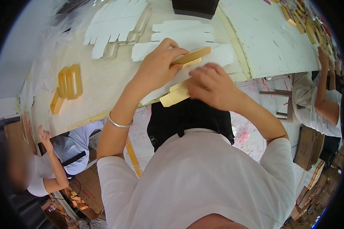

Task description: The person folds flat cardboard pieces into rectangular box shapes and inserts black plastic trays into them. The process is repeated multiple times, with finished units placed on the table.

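My left hand (158,66) is closed in a pinch on a gold cardboard carton (197,54), its thumb on the near side and its fingers on the far side. The carton is partly folded, with a long panel standing up at a tilt. Lower down, a flatter gold flap (171,98) sticks out toward my lap; I cannot tell whether it belongs to the same carton. My right hand (214,87) is over that flap with its fingers bent. Motion smears those fingers, so their grip is unclear.
Flat white die-cut card blanks (114,23) lie at the far left, with more white blanks (181,31) beyond my hands. A black box (195,8) stands at the back. Folded gold cartons (70,82) sit on the left. Co-workers (49,152) (325,91) are at both sides.
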